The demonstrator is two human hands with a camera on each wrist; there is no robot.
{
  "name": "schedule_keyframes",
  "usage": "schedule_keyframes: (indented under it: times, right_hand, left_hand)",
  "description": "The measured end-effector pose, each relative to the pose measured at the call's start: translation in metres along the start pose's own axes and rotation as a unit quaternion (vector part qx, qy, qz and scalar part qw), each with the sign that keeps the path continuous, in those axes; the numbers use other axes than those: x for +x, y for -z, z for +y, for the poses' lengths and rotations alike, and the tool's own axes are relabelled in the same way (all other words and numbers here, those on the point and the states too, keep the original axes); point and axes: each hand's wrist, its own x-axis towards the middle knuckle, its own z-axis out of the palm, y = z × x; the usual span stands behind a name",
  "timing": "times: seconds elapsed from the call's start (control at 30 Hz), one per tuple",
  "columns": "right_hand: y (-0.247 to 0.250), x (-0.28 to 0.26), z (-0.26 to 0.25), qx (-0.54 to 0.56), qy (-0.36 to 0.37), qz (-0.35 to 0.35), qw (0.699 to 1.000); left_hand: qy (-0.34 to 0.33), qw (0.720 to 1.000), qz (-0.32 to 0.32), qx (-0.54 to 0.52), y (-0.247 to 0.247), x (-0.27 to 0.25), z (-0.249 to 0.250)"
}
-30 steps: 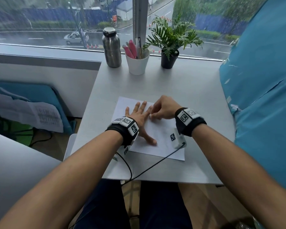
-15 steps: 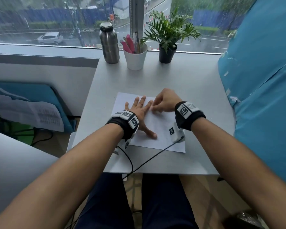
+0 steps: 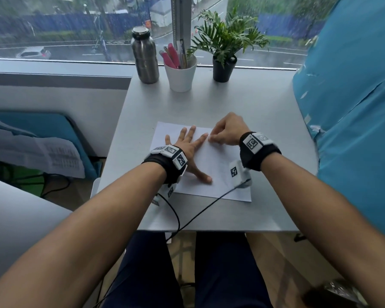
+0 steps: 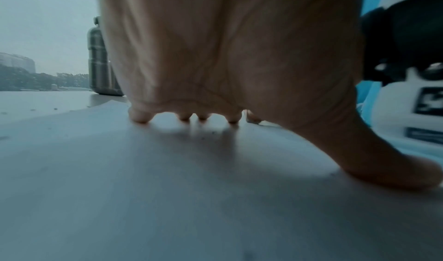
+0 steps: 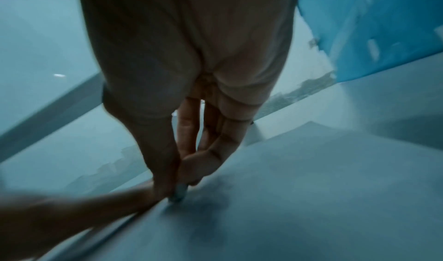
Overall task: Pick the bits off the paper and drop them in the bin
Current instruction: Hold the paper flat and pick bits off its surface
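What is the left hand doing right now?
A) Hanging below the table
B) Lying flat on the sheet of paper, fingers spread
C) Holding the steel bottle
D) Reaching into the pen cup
B: the left hand lies spread on the paper, palm down.

Both forearms reached forward, side by side, each with a black band at the wrist. The left hand (image 3: pixel 188 146) lay flat, palm down, fingers straight and spread, thumb (image 4: pixel 393 168) splayed out toward the body. The right hand (image 3: pixel 226 132) was curled, knuckles up, its thumb and fingertips (image 5: pixel 178 191) pinched together at the tip of the left forefinger.
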Motion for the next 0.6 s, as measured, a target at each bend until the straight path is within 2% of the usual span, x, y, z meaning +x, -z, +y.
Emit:
schedule_keyframes:
  times: [0.1,0.23,0.37,0.5,0.53,0.6]
  right_hand:
    - [-0.010,-0.013,-0.009,-0.024,0.053,-0.085,0.995]
    - [0.006,0.002,-0.001,-0.003,-0.001,0.005,1.000]
    - [-0.009,-0.016,-0.012,-0.036,0.059,-0.097,0.993]
    - [0.004,-0.002,-0.002,-0.004,0.004,0.007,1.000]
    - [0.001,-0.005,-0.004,0.000,0.005,0.001,1.000]
    - [-0.009,-0.017,-0.011,-0.017,0.044,-0.063,0.997]
  left_hand:
    - [-0.001,1.000,-0.002,0.000,0.001,-0.001,0.000]
    - [0.002,1.000,0.002,-0.004,0.000,0.001,0.000]
    - [0.000,1.000,0.001,0.000,0.000,0.001,0.000]
    - [0.005,1.000,0.002,-0.001,0.000,0.001,0.001]
    - [0.004,1.000,0.001,0.000,0.000,0.000,0.001]
    - [0.001,1.000,-0.001,0.000,0.001,0.000,0.001]
